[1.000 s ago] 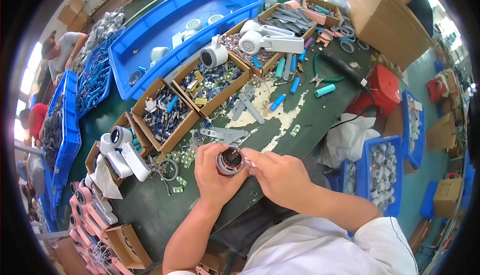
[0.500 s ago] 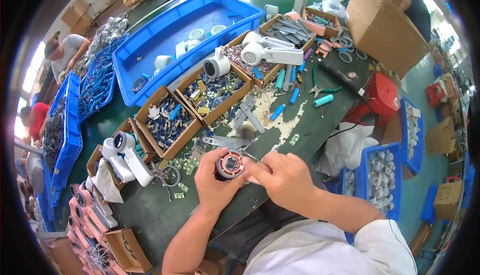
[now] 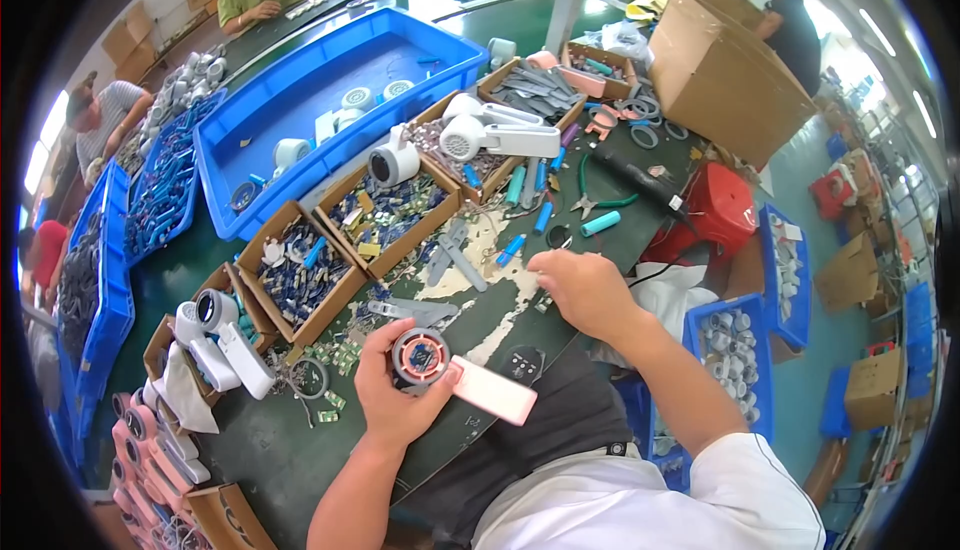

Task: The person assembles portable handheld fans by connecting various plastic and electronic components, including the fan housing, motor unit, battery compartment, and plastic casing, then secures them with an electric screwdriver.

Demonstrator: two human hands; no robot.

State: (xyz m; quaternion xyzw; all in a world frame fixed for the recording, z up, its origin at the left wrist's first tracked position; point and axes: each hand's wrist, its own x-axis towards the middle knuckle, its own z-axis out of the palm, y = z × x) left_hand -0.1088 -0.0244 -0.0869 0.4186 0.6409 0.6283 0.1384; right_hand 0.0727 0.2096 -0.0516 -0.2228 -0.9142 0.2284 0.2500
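My left hand (image 3: 392, 387) holds a pink handheld fan by its round head, with the thumb near where the handle joins it. The fan (image 3: 492, 390) has its head open, showing a blue circuit board inside a pink and grey ring, and its handle points right. My right hand (image 3: 585, 290) is apart from the fan, over the table's right part, its fingers curled together. A small dark round piece (image 3: 559, 237) shows just beyond those fingers; whether they hold it is hidden. Grey flat handle parts (image 3: 455, 255) lie crossed on the table.
Cardboard trays (image 3: 385, 212) of small circuit boards and parts line the table behind my hands. Beyond stands a large blue bin (image 3: 325, 135) with white fan parts. Green-handled cutters (image 3: 590, 195), blue battery cells (image 3: 511, 250) and a black tool (image 3: 640, 182) lie to the right.
My right hand has left the fan and moved up and to the right. The pink handle is now uncovered. A dark round piece now shows by my right fingers. The view has shifted slightly.
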